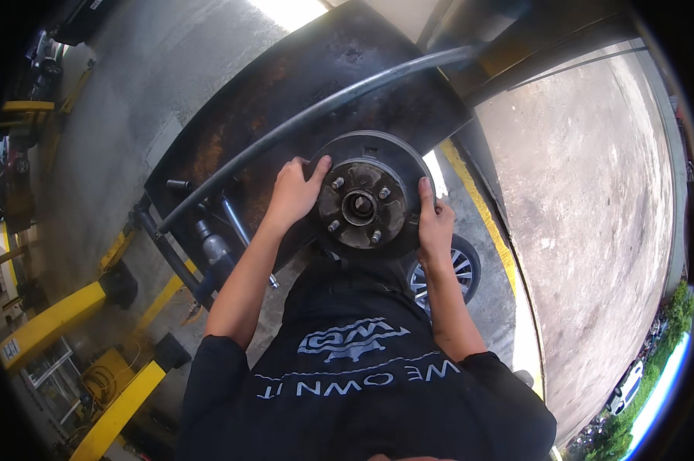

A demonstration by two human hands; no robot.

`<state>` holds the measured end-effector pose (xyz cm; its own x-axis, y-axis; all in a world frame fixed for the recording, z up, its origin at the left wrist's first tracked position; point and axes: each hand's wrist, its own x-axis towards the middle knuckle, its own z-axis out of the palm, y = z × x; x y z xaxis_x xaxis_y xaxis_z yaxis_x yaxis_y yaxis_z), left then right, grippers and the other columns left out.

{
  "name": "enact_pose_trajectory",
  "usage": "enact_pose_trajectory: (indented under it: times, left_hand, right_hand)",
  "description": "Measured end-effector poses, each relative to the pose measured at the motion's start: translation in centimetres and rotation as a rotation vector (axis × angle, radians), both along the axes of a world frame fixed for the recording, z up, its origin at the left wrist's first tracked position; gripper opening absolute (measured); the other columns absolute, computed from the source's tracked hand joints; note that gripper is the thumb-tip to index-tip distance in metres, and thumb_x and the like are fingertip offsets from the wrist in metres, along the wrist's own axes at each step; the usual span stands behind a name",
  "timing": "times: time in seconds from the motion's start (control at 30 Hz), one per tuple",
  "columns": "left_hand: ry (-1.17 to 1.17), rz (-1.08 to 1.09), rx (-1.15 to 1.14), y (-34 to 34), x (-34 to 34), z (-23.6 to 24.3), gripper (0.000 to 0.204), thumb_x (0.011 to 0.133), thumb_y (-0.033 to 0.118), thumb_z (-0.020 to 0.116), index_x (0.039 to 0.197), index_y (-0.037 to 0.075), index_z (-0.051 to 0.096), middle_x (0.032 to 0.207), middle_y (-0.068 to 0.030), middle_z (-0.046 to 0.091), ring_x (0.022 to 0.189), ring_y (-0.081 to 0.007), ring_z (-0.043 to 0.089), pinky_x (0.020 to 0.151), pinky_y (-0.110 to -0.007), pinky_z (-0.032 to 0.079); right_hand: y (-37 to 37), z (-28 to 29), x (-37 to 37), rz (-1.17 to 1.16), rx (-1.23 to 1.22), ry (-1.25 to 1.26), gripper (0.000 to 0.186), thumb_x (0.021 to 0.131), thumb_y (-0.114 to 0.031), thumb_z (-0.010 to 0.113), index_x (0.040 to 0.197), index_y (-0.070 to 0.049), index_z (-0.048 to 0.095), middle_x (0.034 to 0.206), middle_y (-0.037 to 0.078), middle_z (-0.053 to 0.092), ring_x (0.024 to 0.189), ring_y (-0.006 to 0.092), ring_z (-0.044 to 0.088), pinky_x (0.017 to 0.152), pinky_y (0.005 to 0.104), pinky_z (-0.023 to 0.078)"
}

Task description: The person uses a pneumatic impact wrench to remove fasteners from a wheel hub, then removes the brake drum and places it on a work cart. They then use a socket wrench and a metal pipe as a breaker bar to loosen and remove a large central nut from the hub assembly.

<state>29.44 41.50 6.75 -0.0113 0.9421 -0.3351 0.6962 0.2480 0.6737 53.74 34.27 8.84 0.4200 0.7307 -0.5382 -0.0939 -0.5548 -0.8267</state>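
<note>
Between my two hands is a round, dark brake drum point(328, 219) with a hub centre and several wheel studs standing up from its face. My left hand point(297, 190) grips its left edge, thumb on top and fingers curled underneath. On the opposite edge, my right hand point(434, 223) holds it the same way. Beyond and partly beneath the drum is a dark, rust-stained metal tray point(239, 131), crossed by a grey tubular bar point(324, 104). Whether the drum rests on the tray is hidden. Near my left forearm lie an impact wrench point(215, 244), a long shiny extension bar point(236, 219) and a dark socket point(179, 184).
A wheel with a spoked rim point(464, 270) sits on the floor by my right forearm. Yellow lift arms point(59, 313) reach in from the left. A yellow painted line point(481, 203) runs along the concrete floor at right, beside a pale concrete surface point(585, 192).
</note>
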Motion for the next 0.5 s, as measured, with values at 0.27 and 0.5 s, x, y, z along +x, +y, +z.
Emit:
enact_pose_trajectory:
  times: [0.27,0.5]
  left_hand:
    - [0.15,-0.039,-0.226,5.5,4.2,-2.2,0.075,0.091,0.061,0.054,0.106,-0.013,0.061,0.108,-0.0323,0.063,0.105,-0.0428,0.062,0.093,-0.045,0.048]
    - [0.207,-0.062,-0.319,9.1,5.6,-4.6,0.071,0.091,0.059,0.055,0.094,-0.011,0.062,0.098,-0.0322,0.065,0.099,-0.043,0.064,0.086,-0.045,0.049]
  right_hand:
    - [3.8,-3.5,3.3,0.111,-0.161,-0.18,0.074,0.091,-0.061,0.055,0.087,0.012,0.067,0.08,0.025,0.067,0.085,0.0297,0.067,0.082,0.0386,0.048]
    - [6.3,-5.4,5.0,0.163,-0.329,-0.144,0.078,0.092,-0.063,0.051,0.094,0.013,0.067,0.095,0.032,0.067,0.101,0.0398,0.065,0.09,0.0416,0.046]
